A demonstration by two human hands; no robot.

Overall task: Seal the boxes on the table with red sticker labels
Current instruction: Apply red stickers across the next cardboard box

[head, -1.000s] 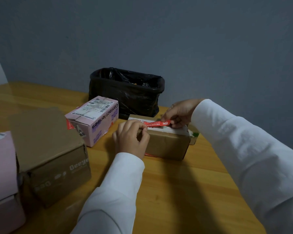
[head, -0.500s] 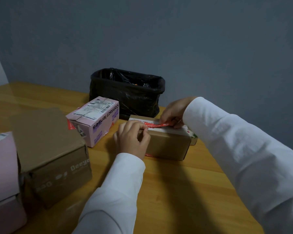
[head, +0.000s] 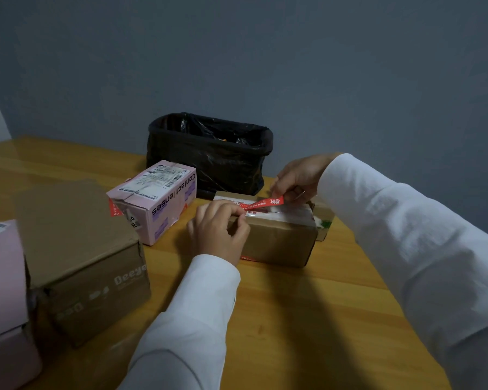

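The small brown cardboard box (head: 276,237) is sitting on the wooden table (head: 293,319), directly in front of the black-lined bin (head: 209,156); the left hand (head: 219,230) is curling over the box's near left top edge, its fingertips pressing one end of the red sticker label (head: 265,203) onto the top face; the right hand (head: 296,178) is pinching the other end of the label between thumb and fingers, holding it raised above the box top, so the strip is slanting upward to the right; a pink box printed "Contact lenses" (head: 155,201) is lying to the left, bearing a red sticker on its left end; a larger brown carton (head: 82,257) is standing nearer the left edge.
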